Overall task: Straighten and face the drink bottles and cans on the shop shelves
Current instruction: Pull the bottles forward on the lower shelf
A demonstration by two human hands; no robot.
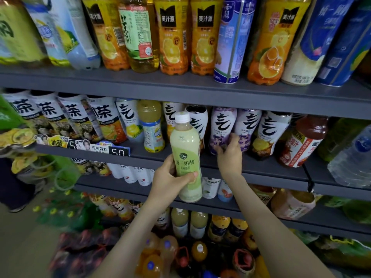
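Note:
My left hand [170, 178] grips a pale green milk-tea bottle [186, 151] with a white cap, holding it upright in front of the middle shelf [261, 169]. My right hand [229, 155] reaches onto that shelf and curls its fingers round the lower part of a purple-labelled bottle [219, 125]. More white-and-black labelled bottles [269, 129] stand in a row to its right and left. A yellow lemon-drink bottle [151, 127] stands left of the held bottle.
The top shelf [180, 87] carries orange juice bottles [173, 35], a green tea bottle [139, 33] and blue cartons [325, 37]. Tea bottles [74, 115] fill the middle shelf's left. A red juice bottle [301, 141] stands at right. Lower shelves and floor packs hold more drinks.

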